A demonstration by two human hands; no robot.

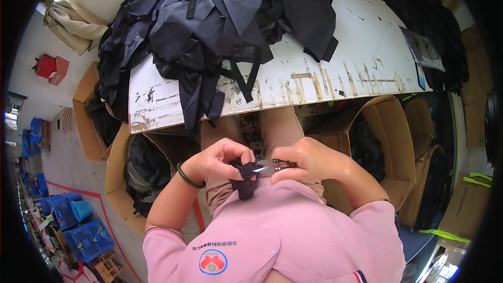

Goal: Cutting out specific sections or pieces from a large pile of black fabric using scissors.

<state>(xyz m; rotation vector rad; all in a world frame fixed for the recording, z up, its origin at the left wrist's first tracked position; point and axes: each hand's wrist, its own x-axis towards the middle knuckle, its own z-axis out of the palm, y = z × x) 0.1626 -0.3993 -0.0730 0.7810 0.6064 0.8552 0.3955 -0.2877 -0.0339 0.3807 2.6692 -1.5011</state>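
Observation:
Over my lap, my left hand (226, 160) pinches a small bunched piece of black fabric (246, 186), part of which hangs down against my pink shirt. From the right, my right hand (304, 160) grips a pair of thread snips (268, 166) with a black handle. Their bright metal blades point left and meet the fabric at my left fingertips. Whether the blades are parted is too small to tell. Ahead of my hands, a large heap of black fabric pieces (209, 26) covers much of the table, with some pieces and a strap hanging at its front edge.
The white, scuffed table (293, 91) has its near edge just beyond my knees. Cardboard boxes with dark goods stand at both sides, one box (118, 170) near my left elbow and another box (390, 147) by my right. Blue baskets (89, 241) sit on the floor far left.

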